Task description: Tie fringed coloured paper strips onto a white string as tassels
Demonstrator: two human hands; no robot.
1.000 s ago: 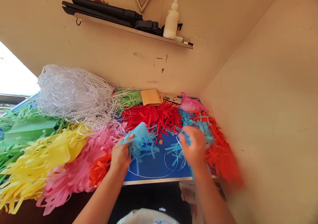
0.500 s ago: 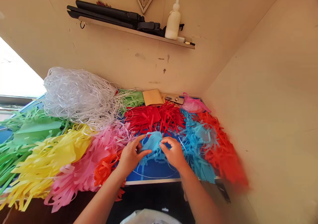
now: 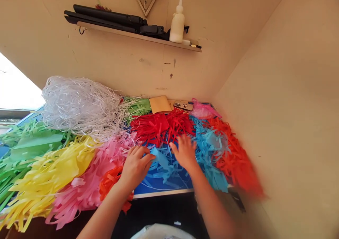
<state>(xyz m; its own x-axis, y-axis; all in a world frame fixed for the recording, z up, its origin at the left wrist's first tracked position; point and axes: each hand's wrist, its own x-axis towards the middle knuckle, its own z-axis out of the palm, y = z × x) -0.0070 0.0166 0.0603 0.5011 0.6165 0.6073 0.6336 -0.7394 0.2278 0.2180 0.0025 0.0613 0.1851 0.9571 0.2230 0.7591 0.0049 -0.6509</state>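
A light blue fringed tissue-paper piece (image 3: 162, 161) lies on the blue tabletop (image 3: 159, 185) in front of me, its strips spread toward the right. My left hand (image 3: 138, 163) is at its left end, thumb and fingers closed on the paper's edge. To the right, my right hand (image 3: 184, 151) is slightly blurred, with fingers spread and nothing held. It hovers by the front of the red fringed paper (image 3: 159, 126). A thin white string (image 3: 161, 189) curves along the table near the front edge.
Yellow fringes (image 3: 58, 168), pink fringes (image 3: 79, 189) and green fringes (image 3: 34, 143) cover the left. White string (image 3: 82, 105) is heaped behind them. More blue fringes (image 3: 209, 150) and orange-red fringes (image 3: 238, 161) lie right. A phone (image 3: 183, 105) rests at the back, below a wall shelf (image 3: 143, 36).
My right hand has let go of the blue fringed paper, opened and moved slightly up. The paper, earlier held up between both hands, now lies lower and flatter. The view has shifted slightly.
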